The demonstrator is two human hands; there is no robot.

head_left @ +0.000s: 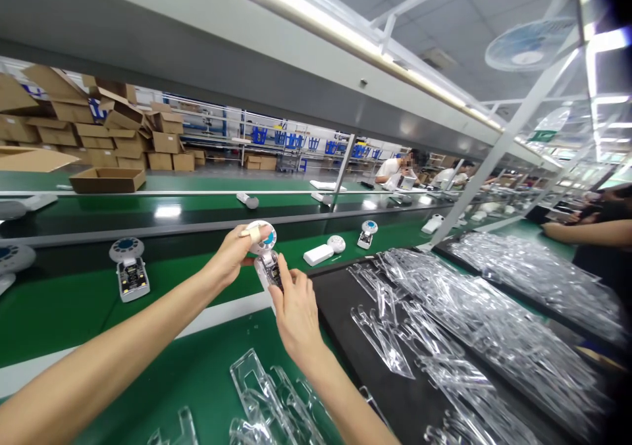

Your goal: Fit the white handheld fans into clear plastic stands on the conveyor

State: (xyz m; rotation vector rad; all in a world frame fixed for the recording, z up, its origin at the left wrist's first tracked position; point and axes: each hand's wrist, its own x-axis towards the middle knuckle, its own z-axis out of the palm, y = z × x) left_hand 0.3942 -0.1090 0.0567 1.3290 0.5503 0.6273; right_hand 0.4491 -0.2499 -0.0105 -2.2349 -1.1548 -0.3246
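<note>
While the left hand pinches the white device by its round head near mid-frame, the right hand, nearer the lower end, has bent fingers on the open body, which slants down-right toward it. Can't tell if that one's gripping tbh.

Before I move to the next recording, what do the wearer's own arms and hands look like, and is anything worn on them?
The left forearm and right forearm are slender and bare, with no sleeve, watch or marking visible. The left hand wears a pale band, perhaps tape, around one finger. The right hand shows no glove or ring.
</note>
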